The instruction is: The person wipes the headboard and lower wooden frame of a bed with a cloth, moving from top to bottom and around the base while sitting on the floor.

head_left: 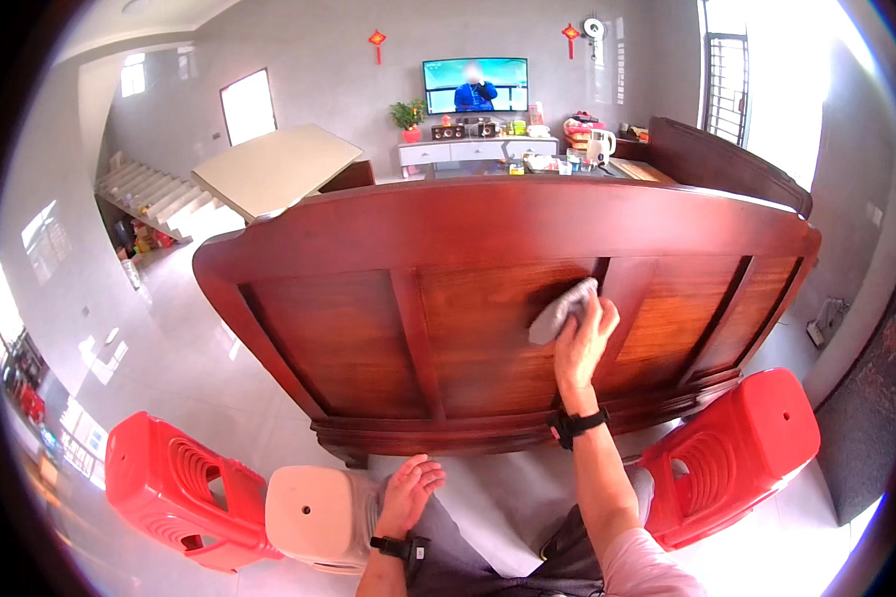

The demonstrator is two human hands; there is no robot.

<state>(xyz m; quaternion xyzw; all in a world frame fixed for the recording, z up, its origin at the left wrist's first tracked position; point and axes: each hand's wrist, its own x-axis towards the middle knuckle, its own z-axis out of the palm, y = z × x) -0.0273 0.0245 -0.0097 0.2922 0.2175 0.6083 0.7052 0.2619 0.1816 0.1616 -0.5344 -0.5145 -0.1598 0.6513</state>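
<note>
A grey cloth point(560, 316) is pressed against the panelled back of a dark red wooden bench point(488, 221). My right hand point(584, 343) is closed around the cloth, near the upright between the middle panel and the one to its right. Down by my lap, my left hand point(409, 493) hangs in the air with its fingers loosely apart and nothing in them. It is nearest to a beige plastic stool point(307, 507). Both wrists wear black straps.
Red plastic stools stand at my left point(169, 488) and at my right point(742, 448). Beyond the bench are a table with cups and a kettle point(600, 147), a lit television point(476, 86) and a white cabinet point(438, 152). A beige board point(277, 169) lies at the far left, near a staircase point(159, 194).
</note>
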